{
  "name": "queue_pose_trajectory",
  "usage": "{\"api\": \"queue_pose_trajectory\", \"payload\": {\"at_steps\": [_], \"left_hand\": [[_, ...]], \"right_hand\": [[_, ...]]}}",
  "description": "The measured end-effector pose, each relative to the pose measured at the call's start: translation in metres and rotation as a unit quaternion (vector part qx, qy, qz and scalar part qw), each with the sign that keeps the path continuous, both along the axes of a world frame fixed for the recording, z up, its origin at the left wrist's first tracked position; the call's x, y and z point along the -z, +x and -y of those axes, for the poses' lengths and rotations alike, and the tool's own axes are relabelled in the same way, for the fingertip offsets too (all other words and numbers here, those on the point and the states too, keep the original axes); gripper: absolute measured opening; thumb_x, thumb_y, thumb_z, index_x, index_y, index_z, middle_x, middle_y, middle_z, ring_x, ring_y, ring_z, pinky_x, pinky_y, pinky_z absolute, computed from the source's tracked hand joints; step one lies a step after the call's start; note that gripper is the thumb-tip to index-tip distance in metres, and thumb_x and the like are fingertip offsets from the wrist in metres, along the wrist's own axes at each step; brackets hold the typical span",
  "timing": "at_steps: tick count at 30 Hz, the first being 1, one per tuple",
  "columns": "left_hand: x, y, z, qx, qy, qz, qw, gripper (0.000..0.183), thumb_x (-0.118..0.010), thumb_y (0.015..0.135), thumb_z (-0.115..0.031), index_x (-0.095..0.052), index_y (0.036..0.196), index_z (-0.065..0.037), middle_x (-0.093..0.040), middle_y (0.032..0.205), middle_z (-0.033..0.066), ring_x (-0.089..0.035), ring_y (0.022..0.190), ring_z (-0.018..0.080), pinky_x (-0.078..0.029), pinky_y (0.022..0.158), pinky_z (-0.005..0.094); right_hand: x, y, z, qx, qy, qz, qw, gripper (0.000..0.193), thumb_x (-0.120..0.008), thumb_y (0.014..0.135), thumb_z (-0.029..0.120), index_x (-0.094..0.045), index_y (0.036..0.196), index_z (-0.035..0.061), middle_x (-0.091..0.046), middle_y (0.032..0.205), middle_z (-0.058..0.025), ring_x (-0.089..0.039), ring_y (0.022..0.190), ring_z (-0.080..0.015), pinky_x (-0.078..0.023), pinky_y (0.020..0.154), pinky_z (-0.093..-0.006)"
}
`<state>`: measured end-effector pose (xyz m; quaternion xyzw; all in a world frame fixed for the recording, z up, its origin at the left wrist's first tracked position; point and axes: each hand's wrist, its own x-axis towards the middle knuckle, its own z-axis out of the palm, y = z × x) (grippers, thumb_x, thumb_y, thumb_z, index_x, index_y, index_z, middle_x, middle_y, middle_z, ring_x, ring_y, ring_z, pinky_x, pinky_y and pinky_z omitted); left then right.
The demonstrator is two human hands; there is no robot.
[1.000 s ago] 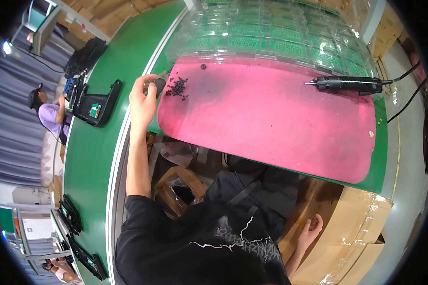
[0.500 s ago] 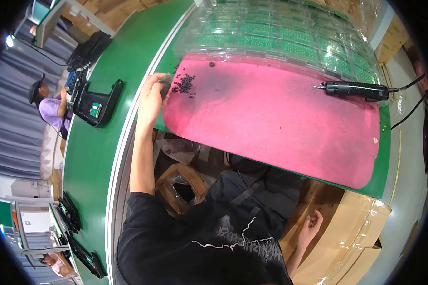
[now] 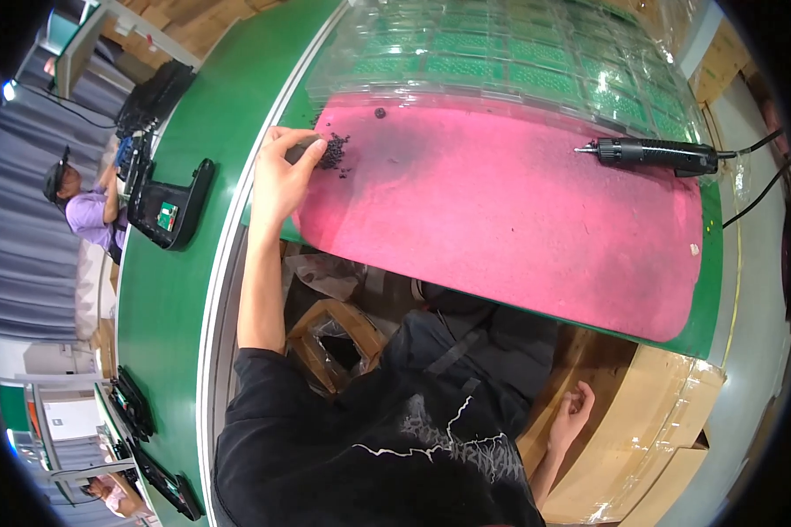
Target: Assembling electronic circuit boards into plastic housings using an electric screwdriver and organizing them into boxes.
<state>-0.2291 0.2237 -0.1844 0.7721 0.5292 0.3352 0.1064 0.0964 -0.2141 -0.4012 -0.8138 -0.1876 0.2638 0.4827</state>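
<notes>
My left hand (image 3: 279, 180) is at the left end of a pink mat (image 3: 501, 228), with thumb and fingers closed round a dark, rounded piece (image 3: 300, 150). What kind of piece it is cannot be made out. Right against it lies a pile of small black parts (image 3: 335, 153), perhaps screws, partly covered by the hand. Down at the lower right, beside a cardboard box (image 3: 628, 443), my right hand (image 3: 571, 416) rests with loosely bent fingers and nothing visible in it.
An electric screwdriver (image 3: 655, 156) lies on the mat's right end, its cables running right. Clear plastic trays (image 3: 501, 66) stand behind the mat. On the left, a green belt (image 3: 171, 307) carries a black casing (image 3: 198, 206); a person (image 3: 88, 206) sits beyond it.
My left hand has brought the dark piece over against the pile, and my thumb now shows across it. The black casing has slid nearer along the belt. My right hand stays put.
</notes>
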Motion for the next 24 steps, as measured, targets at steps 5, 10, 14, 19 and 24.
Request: {"api": "queue_pose_trajectory", "payload": {"at_steps": [5, 10, 14, 19, 24], "left_hand": [[-0.005, 0.009, -0.004, -0.002, -0.039, 0.041, 0.998, 0.021, -0.072, 0.083, -0.012, -0.071, 0.101, 0.000, -0.066, 0.088, 0.0084, -0.062, 0.078, 0.0137, -0.049, 0.071, 0.0261], [-0.007, 0.018, -0.005, -0.020, -0.048, 0.076, 0.996, 0.026, -0.074, 0.080, -0.010, -0.069, 0.101, 0.002, -0.072, 0.087, 0.0097, -0.066, 0.078, 0.0126, -0.051, 0.071, 0.0257], [-0.007, 0.017, -0.010, -0.005, -0.087, 0.099, 0.991, 0.025, -0.074, 0.079, -0.007, -0.068, 0.101, 0.003, -0.072, 0.090, 0.0099, -0.067, 0.082, 0.0133, -0.051, 0.074, 0.0251], [-0.007, 0.018, -0.011, 0.037, -0.094, 0.105, 0.989, 0.028, -0.072, 0.079, -0.006, -0.067, 0.105, 0.003, -0.072, 0.092, 0.0104, -0.067, 0.084, 0.0134, -0.051, 0.076, 0.0251], [-0.012, 0.023, -0.008, -0.005, -0.107, 0.062, 0.992, 0.027, -0.070, 0.080, -0.005, -0.069, 0.106, 0.002, -0.072, 0.096, 0.0103, -0.065, 0.083, 0.0117, -0.050, 0.076, 0.0248]], "right_hand": [[0.006, 0.001, 0.003, 0.004, -0.001, 0.002, 1.000, 0.027, -0.055, 0.094, 0.006, -0.054, 0.121, 0.0053, -0.054, 0.108, -0.0018, -0.048, 0.087, -0.0076, -0.037, 0.070, -0.0202], [0.007, -0.002, 0.005, 0.007, -0.006, -0.011, 1.000, 0.026, -0.055, 0.095, 0.006, -0.054, 0.120, 0.0047, -0.055, 0.107, -0.0018, -0.048, 0.089, -0.0080, -0.039, 0.073, -0.0205], [0.013, -0.006, 0.007, 0.010, 0.004, -0.032, 0.999, 0.025, -0.056, 0.095, 0.007, -0.054, 0.120, 0.0047, -0.055, 0.106, -0.0015, -0.047, 0.087, -0.0072, -0.039, 0.073, -0.0205], [0.023, -0.010, 0.006, 0.012, 0.025, -0.020, 0.999, 0.023, -0.057, 0.095, 0.007, -0.054, 0.117, 0.0054, -0.050, 0.095, 0.0016, -0.044, 0.082, -0.0052, -0.037, 0.068, -0.0190], [0.026, -0.007, 0.008, 0.011, 0.015, -0.026, 0.999, 0.020, -0.057, 0.093, 0.007, -0.056, 0.112, 0.0027, -0.056, 0.105, -0.0014, -0.047, 0.085, -0.0082, -0.039, 0.070, -0.0220]]}}
